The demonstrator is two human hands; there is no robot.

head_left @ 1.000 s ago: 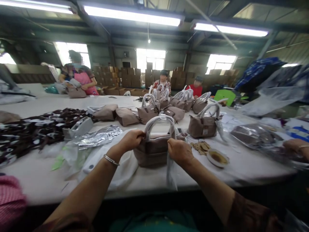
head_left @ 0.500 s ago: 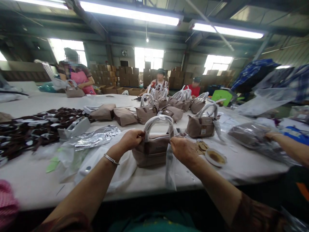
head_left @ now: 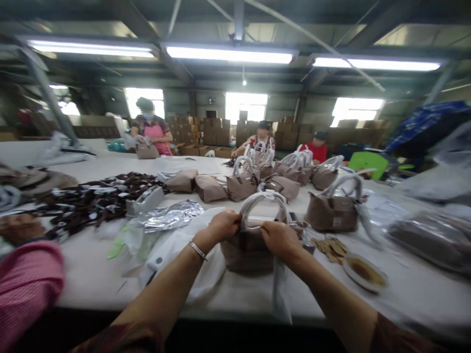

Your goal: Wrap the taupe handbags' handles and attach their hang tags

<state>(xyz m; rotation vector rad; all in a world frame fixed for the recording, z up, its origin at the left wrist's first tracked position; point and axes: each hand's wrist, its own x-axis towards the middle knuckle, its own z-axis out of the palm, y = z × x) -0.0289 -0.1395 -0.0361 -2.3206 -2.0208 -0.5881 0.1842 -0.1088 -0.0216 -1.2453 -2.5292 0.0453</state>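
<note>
A taupe handbag (head_left: 248, 252) with wrapped white handles stands upright on the table in front of me. My left hand (head_left: 225, 225), with a bracelet at the wrist, pinches the bag's top edge at the left base of the handle. Near the middle of the same edge, my right hand (head_left: 281, 239) is closed on the bag. A clear plastic strip (head_left: 281, 289) hangs from the bag's right side. White wrapping sheet (head_left: 206, 264) lies beside and behind the bag on the left.
Dark straps (head_left: 99, 198) and silvery film (head_left: 171, 215) lie left. More handbags (head_left: 333, 212) stand behind. A round dish (head_left: 365, 272) and tan pieces (head_left: 331, 248) are right. A pink-sleeved arm (head_left: 31, 284) reaches in at left; people work across the table.
The view has turned left and tilted up. My right hand has moved inward along the bag's top edge. A co-worker's hand at right has left view; a hand and sleeve show more at left.
</note>
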